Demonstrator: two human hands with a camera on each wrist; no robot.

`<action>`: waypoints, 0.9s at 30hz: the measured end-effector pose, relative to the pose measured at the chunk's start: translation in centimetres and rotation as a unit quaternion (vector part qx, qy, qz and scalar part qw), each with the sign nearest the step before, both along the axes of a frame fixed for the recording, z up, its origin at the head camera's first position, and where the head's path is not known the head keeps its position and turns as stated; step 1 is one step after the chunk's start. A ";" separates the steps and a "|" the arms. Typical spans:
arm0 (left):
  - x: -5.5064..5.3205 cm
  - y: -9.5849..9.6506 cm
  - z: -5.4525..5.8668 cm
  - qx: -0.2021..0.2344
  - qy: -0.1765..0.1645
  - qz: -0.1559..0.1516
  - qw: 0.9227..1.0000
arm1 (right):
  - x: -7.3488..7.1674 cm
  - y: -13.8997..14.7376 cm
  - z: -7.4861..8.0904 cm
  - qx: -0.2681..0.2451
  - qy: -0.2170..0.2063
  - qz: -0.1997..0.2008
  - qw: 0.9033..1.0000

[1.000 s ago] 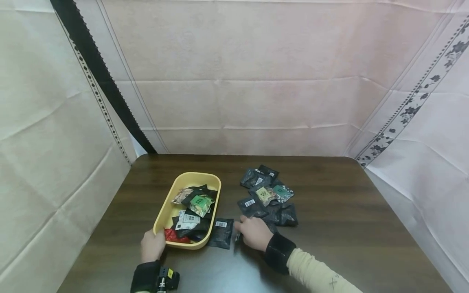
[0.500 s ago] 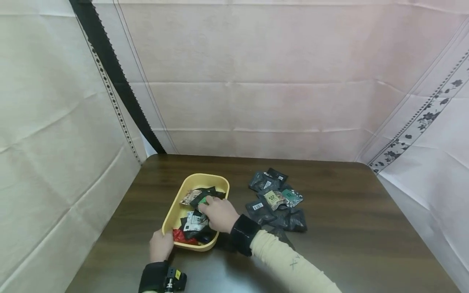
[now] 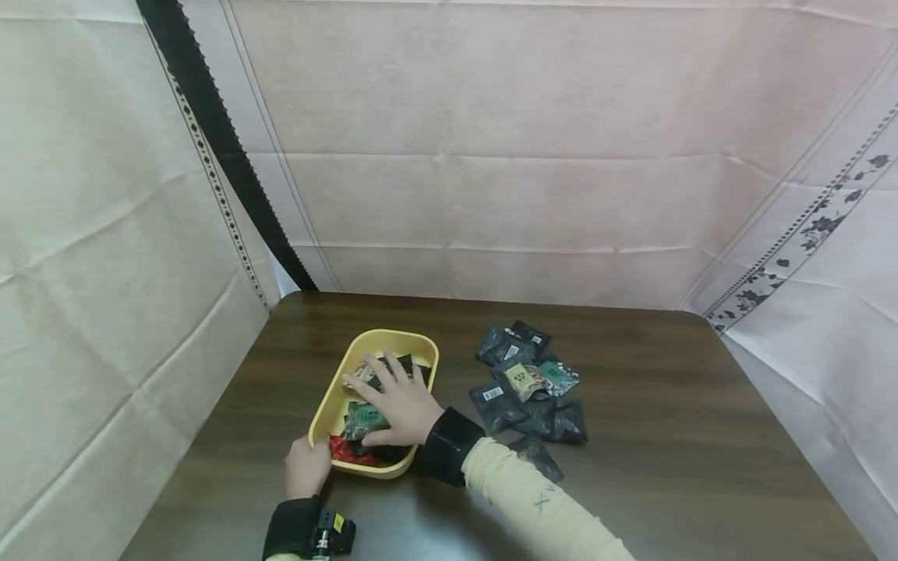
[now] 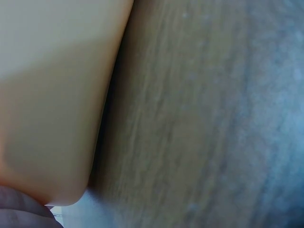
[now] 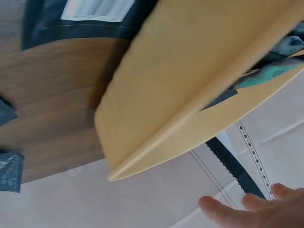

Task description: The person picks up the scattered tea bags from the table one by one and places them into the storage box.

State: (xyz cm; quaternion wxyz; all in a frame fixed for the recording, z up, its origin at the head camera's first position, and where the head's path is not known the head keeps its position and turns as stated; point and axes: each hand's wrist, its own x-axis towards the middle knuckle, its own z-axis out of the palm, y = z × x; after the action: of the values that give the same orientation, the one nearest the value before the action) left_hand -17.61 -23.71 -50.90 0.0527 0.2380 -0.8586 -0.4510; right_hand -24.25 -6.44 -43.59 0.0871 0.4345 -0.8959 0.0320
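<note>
A yellow plastic bin (image 3: pixel 384 340) holds several small packets, mostly black, with a red packet (image 3: pixel 351 452) at its near end. My left hand (image 3: pixel 307 467) grips the bin's near left corner; in the left wrist view its fingers (image 4: pixel 21 209) show at the bin's edge. Over the packets my right hand (image 3: pixel 400 405) is spread, fingers straight and apart, hiding part of the contents. A dark packet with a green label (image 3: pixel 365 419) lies just under its palm. In the right wrist view, the right fingers (image 5: pixel 228 211) reach out past the bin's wall.
A loose pile of black packets (image 3: pixel 529 382) lies on the brown wooden table (image 3: pixel 652 405) right of the bin. One dark packet (image 3: pixel 536 458) lies nearest the right sleeve. Another, with a white label (image 5: pixel 97 9), lies beside the bin. White cloth hangs behind and at both sides.
My right hand has moved left from the table beside the pile into the bin, and its fingers have spread. A green-labelled packet now covers the white-labelled one there. The left hand stays at the corner.
</note>
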 end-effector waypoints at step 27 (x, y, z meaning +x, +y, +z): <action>0.4 -0.2 0.1 0.020 -0.016 -0.003 1.000 | 4.2 16.9 -6.8 -0.010 -0.107 -0.075 0.991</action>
State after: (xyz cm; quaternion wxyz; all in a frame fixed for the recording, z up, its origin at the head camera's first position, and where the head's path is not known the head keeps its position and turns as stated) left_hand -17.24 -23.90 -50.75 0.0331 0.2435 -0.8509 -0.4644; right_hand -20.09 10.49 -50.36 -0.0027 0.3590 -0.9299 0.0802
